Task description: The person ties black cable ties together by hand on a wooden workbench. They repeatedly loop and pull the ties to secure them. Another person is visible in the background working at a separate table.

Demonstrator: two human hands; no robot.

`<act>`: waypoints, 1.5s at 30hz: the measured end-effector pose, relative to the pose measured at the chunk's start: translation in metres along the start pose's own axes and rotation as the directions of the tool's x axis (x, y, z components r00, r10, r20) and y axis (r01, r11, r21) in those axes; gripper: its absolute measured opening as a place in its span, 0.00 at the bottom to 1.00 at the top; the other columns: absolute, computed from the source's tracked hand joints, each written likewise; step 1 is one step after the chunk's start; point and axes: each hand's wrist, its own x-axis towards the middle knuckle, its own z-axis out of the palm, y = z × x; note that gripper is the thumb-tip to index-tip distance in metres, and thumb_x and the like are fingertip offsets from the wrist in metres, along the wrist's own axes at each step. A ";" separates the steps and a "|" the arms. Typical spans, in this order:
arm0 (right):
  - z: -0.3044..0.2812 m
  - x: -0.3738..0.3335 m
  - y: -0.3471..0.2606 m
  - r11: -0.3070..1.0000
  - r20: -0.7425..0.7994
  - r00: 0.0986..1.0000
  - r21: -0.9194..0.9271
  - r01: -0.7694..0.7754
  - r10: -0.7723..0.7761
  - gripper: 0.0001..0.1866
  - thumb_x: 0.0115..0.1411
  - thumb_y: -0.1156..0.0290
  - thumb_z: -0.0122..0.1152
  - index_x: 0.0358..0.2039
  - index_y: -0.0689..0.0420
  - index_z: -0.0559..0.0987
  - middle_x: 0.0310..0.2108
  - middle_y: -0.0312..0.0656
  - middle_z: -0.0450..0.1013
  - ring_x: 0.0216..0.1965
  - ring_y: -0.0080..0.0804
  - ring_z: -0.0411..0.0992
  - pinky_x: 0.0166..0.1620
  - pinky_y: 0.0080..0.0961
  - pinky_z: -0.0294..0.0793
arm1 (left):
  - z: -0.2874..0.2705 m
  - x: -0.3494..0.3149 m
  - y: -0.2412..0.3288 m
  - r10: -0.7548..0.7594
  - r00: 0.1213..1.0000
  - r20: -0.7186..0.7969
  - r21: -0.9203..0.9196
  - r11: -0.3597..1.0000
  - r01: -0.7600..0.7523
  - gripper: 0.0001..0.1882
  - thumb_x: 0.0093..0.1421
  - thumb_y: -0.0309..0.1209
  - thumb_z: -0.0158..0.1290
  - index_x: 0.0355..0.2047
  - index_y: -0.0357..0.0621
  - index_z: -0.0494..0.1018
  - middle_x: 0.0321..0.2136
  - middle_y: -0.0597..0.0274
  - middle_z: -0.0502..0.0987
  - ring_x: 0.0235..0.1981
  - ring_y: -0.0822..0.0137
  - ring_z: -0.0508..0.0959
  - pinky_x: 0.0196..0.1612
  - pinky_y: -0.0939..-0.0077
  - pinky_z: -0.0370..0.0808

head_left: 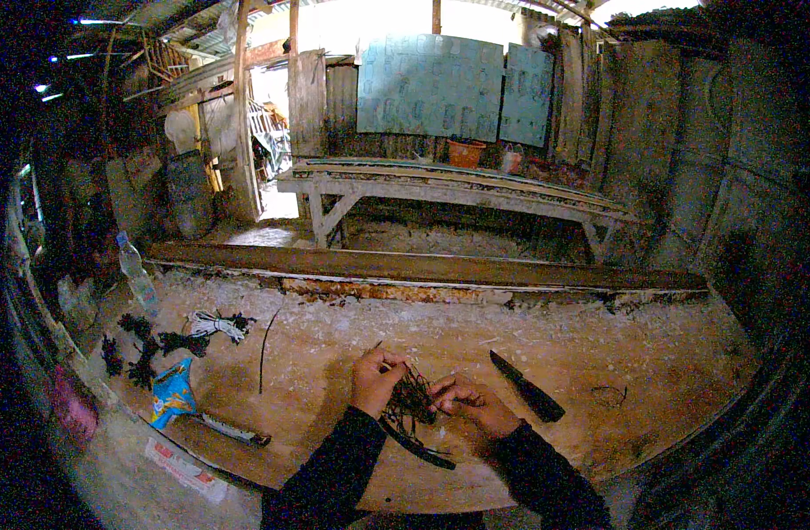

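Between my two hands hangs a tangled bunch of thin dark strands (pixel 411 399), above the near middle of a wooden table. My left hand (pixel 376 382) is closed, its thumb and fingers pinching the upper left of the bunch. From the right, my right hand (pixel 468 403) pinches strands with thumb and fingertips. What the strands are made of is too fine to make out. A dark curved strip (pixel 427 454) lies just below the bunch. To the right of my right hand rests a dark knife (pixel 530 389), its blade pointing away to the upper left.
At the table's left are several dark bundles (pixel 143 362), a white tied bundle (pixel 218 326), a blue packet (pixel 173 393) and a clear plastic bottle (pixel 136 274). A wooden beam (pixel 422 264) runs along the far edge. Beyond stands a long bench (pixel 458 187) with an orange pot (pixel 466 154).
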 end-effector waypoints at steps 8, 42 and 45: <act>-0.021 0.003 0.012 0.990 -0.074 0.996 0.133 -0.042 0.052 0.05 0.43 0.76 0.60 0.18 0.58 0.71 0.29 0.38 0.69 0.35 0.29 0.67 0.43 0.28 0.63 | 0.004 0.004 0.000 0.075 0.979 0.189 -0.022 0.997 -0.072 0.06 0.45 0.24 0.54 0.26 0.39 0.72 0.21 0.65 0.73 0.24 0.74 0.72 0.29 0.81 0.68; 0.010 0.002 0.000 0.882 -0.014 0.969 -0.417 0.218 -0.245 0.06 0.45 0.71 0.60 0.25 0.57 0.77 0.34 0.39 0.66 0.39 0.32 0.64 0.44 0.27 0.62 | 0.006 0.005 -0.004 -0.063 0.989 -0.132 -0.131 0.990 0.045 0.04 0.42 0.26 0.55 0.18 0.39 0.72 0.18 0.69 0.69 0.19 0.75 0.67 0.24 0.81 0.65; 0.019 0.001 -0.006 0.943 0.036 0.987 -0.293 0.160 -0.156 0.07 0.46 0.71 0.59 0.28 0.54 0.78 0.38 0.40 0.67 0.42 0.33 0.63 0.46 0.28 0.61 | 0.006 0.005 -0.007 -0.060 0.988 -0.140 -0.022 0.998 0.058 0.04 0.41 0.24 0.55 0.16 0.38 0.70 0.17 0.66 0.70 0.20 0.74 0.68 0.25 0.80 0.66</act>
